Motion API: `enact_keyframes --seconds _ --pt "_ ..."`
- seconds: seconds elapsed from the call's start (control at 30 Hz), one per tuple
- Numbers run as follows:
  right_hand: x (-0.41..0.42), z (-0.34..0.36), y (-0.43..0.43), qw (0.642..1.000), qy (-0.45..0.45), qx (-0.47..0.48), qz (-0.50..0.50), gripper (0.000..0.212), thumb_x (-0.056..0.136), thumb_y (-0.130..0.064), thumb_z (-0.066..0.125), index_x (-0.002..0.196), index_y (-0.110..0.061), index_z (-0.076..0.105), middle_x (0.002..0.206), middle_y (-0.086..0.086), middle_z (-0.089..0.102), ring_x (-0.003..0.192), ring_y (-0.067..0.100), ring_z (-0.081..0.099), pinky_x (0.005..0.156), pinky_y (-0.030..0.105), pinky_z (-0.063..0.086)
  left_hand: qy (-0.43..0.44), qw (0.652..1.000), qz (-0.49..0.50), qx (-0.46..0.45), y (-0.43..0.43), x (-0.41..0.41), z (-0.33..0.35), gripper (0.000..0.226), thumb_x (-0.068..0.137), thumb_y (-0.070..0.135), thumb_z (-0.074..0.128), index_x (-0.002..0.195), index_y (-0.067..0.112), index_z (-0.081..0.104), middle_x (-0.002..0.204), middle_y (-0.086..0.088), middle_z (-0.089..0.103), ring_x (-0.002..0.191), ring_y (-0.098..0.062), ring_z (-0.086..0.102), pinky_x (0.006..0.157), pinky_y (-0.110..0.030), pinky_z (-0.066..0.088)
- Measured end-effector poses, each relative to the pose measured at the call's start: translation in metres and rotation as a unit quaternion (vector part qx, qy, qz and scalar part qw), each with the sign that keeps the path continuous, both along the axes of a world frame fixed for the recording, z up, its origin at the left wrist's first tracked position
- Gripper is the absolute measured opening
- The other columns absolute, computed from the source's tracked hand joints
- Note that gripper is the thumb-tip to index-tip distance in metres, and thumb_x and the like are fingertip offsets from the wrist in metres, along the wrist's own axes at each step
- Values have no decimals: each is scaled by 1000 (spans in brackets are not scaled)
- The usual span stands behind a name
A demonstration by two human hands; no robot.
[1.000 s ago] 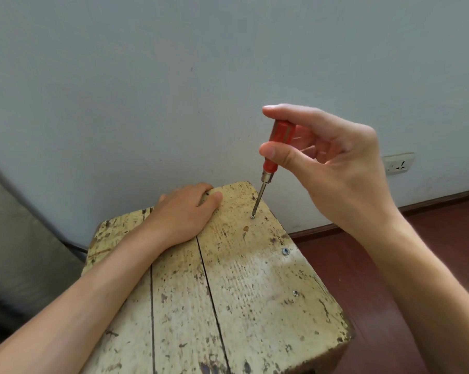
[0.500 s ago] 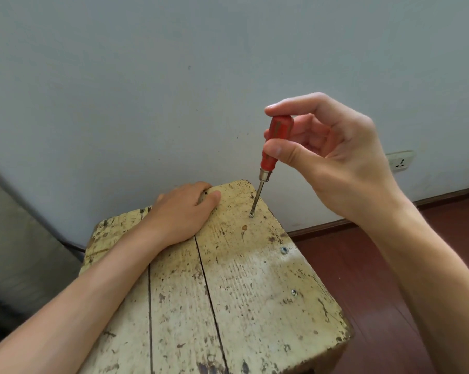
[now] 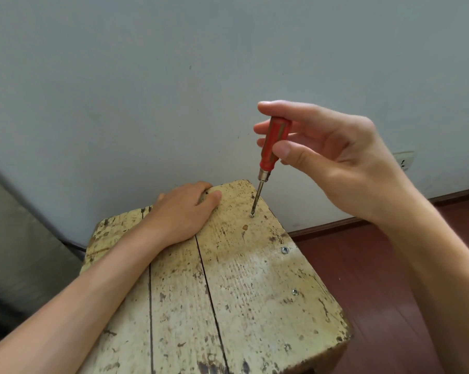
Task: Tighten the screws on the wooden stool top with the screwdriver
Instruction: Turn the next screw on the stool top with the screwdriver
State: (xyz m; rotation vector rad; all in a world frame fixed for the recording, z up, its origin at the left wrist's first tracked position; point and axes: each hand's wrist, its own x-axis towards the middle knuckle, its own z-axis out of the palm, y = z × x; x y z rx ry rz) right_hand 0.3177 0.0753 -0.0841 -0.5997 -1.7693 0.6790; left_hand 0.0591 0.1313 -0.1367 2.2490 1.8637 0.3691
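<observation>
One wooden stool top (image 3: 254,292): three worn planks, cream paint flaked and speckled. Count of screws: three, small, bright metal. One far screw (image 3: 252,215) sits under the tool tip, and two (image 3: 284,249) (image 3: 294,292) lie along the right edge. One screwdriver (image 3: 272,147), with red handle and thin steel shaft, stands nearly upright, pinched by the right hand (image 3: 335,163). The left hand (image 3: 182,211) lies palm-down at the far edge; its fingers are hidden, so its grip cannot be told.

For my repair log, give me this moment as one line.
step: tightening | right hand: pinches red-handled steel screwdriver, tip in far silver screw | left hand: grips far edge of cream wooden stool top
</observation>
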Motion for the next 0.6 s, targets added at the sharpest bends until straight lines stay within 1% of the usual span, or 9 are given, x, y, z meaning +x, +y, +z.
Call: enact_keyframes --seconds 0.1,0.17,0.23,0.33,0.43,0.53,0.6 --pt "0 1 1 1000 6 -6 10 44 101 8 65 139 -14 63 121 17 76 112 19 77 93 22 58 -4 1000 0 0 0 0 0 49 102 61 27 130 32 56 122 10 63 117 -18 56 108 -52 37" --pt "0 0 1 1000 22 -8 2 41 99 8 67 134 -13 66 115 19 76 104 25 79 92 27 61 -4 1000 1 -1 1 -1 0 50 102 61 27 131 32 56 123 10 63 118 -18 56 108 -52 36" --pt "-2 0 0 999 36 -8 -14 36 97 6 71 128 -13 67 106 18 76 97 27 80 93 34 63 -6 1000 1 0 1 -1 -1 48 102 61 28 129 33 57 121 10 63 117 -19 56 108 -52 37" --pt "-10 -3 -1 998 45 -1 -53 33 95 1 77 123 -13 67 94 10 73 87 21 80 89 41 65 -12 1000 -1 2 1 -1 -1 45 102 60 30 124 33 58 115 11 64 112 -17 57 106 -51 39" --pt "-20 -5 -4 995 52 5 -87 33 95 -6 80 123 -17 66 87 -5 70 83 21 80 82 48 64 -13 1000 -1 2 1 -1 0 44 102 60 30 122 33 58 113 12 64 110 -17 58 106 -51 39" --pt "-28 -7 -6 992 62 11 -112 35 96 -9 80 122 -27 67 87 -14 69 85 17 79 79 47 63 -7 1000 1 1 0 -1 1 44 102 61 29 123 34 58 115 11 64 112 -18 57 107 -51 38" --pt "-27 -8 -6 992 53 16 -115 37 98 -9 77 125 -32 67 95 -13 70 90 17 78 79 48 63 -5 1000 2 2 0 0 1 45 102 60 29 124 34 58 117 11 64 113 -18 57 107 -51 38"
